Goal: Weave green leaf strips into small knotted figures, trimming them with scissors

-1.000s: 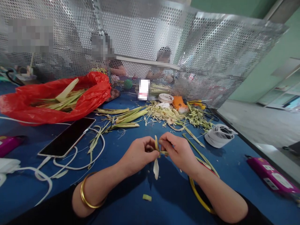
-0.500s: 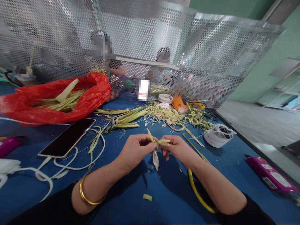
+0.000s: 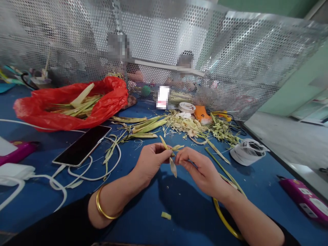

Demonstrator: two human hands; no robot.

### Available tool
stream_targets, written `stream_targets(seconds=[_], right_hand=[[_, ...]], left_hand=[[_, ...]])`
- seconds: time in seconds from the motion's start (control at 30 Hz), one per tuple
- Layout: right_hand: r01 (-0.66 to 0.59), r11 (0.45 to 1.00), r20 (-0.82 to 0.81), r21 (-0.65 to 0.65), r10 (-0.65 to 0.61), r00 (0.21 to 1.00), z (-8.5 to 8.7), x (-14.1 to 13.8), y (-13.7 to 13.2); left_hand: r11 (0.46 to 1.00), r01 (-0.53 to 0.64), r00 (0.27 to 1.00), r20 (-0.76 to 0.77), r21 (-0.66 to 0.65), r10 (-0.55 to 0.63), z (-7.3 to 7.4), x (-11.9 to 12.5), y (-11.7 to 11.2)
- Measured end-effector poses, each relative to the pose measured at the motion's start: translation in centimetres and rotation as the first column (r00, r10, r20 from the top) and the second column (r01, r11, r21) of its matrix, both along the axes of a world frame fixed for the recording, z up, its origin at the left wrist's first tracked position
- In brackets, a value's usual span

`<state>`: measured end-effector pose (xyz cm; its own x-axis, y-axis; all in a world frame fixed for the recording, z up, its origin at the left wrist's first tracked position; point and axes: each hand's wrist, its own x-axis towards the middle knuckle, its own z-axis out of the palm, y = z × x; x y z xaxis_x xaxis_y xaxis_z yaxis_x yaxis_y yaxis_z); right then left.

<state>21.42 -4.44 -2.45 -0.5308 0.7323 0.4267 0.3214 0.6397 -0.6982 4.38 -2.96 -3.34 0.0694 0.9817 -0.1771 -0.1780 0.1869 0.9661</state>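
So, closest to me on the blue table there's a small pale green scrap sitting on its own, and off to its right part of a yellow hoop, partly under the right forearm. Gold bangle on the left wrist, black sleeves both sides.

Left hand has a dry leaf strip pinched between thumb and fingers, up over the middle of the table. One pale end hangs down, others poke up and out to the right. Right hand is right beside it, fingertips bunched close together; can't tell if they've got hold of any of it.

Purple pack on the far right, white charger on the left with a white cable looping by a dark phone. White roll over on the right.

Past the hands: long husks, a messy heap of fibres, then a red bag of leaves, an orange packet and a tape roll. Behind all that, a perforated screen with people blurry through it.
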Motion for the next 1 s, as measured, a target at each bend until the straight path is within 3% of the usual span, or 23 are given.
stream_targets(seconds=[0.33,0.63,0.8,0.9,1.0], right_hand=[[-0.042,0.998,0.074,0.052,0.038,0.997,-0.2,-0.1,-0.4],[-0.078,0.997,0.008,0.021,0.078,0.997,0.2,-0.2,-0.5],[0.012,0.999,-0.101,-0.031,-0.015,0.995,0.7,0.2,-0.1],[0.105,0.994,-0.152,-0.043,-0.11,0.982,0.7,0.4,0.5],[0.136,0.981,-0.184,-0.141,-0.161,0.97,0.4,0.5,1.1]], left_hand=[[1.0,-0.001,0.998,-0.057,0.015,0.002,0.1,0.1,-0.2],[0.999,0.045,0.995,-0.088,0.008,-0.044,-0.1,0.0,0.0],[0.979,0.199,0.967,-0.168,0.033,-0.191,-0.2,-0.3,0.0],[0.93,0.359,0.917,-0.218,0.084,-0.334,-0.3,-0.5,-0.4],[0.87,0.481,0.86,-0.251,0.108,-0.445,-0.3,-0.5,-0.8]])
